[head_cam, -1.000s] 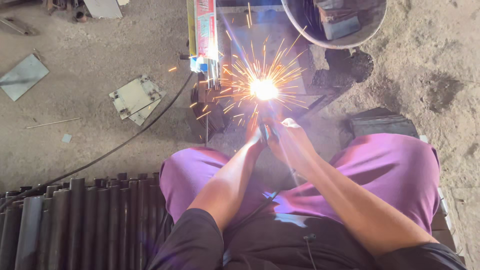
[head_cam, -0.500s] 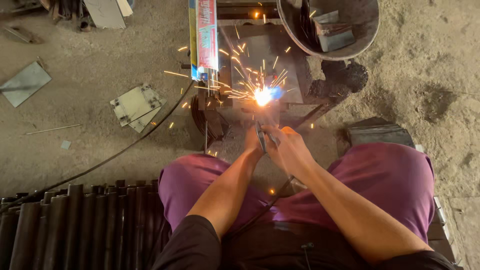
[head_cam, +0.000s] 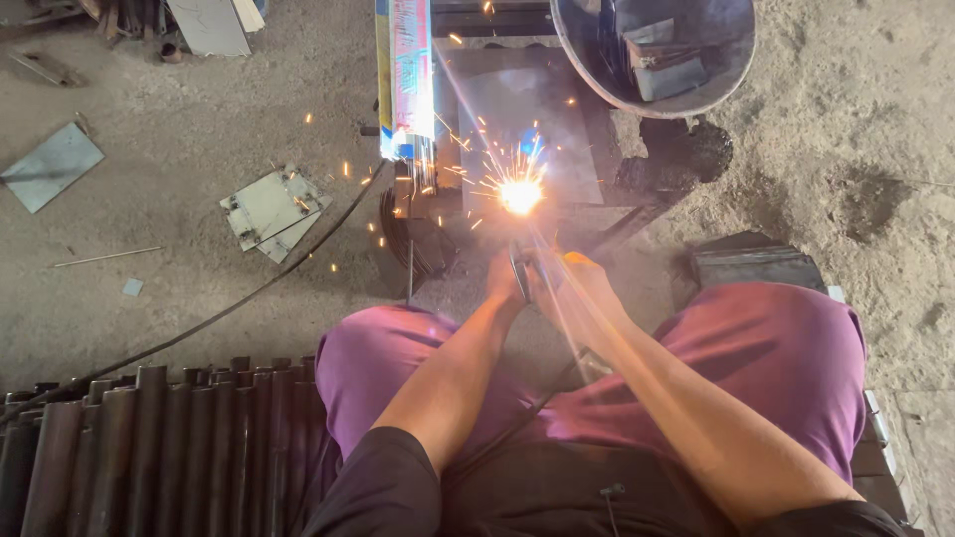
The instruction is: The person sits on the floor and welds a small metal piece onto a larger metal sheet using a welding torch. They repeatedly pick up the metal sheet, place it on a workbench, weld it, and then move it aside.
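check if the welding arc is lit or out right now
Lit: a bright welding arc glows just beyond both hands, throwing sparks over the metal plate.

Dusty concrete floor (head_cam: pixel 179 129) carries everything. Row of dark steel pipes (head_cam: pixel 149 447) at 8 o'clock. Grey plate (head_cam: pixel 50 166) at 10. Bolted square plates (head_cam: pixel 274 211) left of centre, black cable (head_cam: pixel 229 303) trailing beside. Round metal basin (head_cam: pixel 652 50) at 1. Thin rod (head_cam: pixel 107 257) at 9.

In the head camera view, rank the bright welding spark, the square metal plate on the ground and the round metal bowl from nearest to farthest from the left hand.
1. Welding spark: just ahead of the left hand.
2. Square metal plate: on the ground, off to the left.
3. Round metal bowl: top right, farthest.
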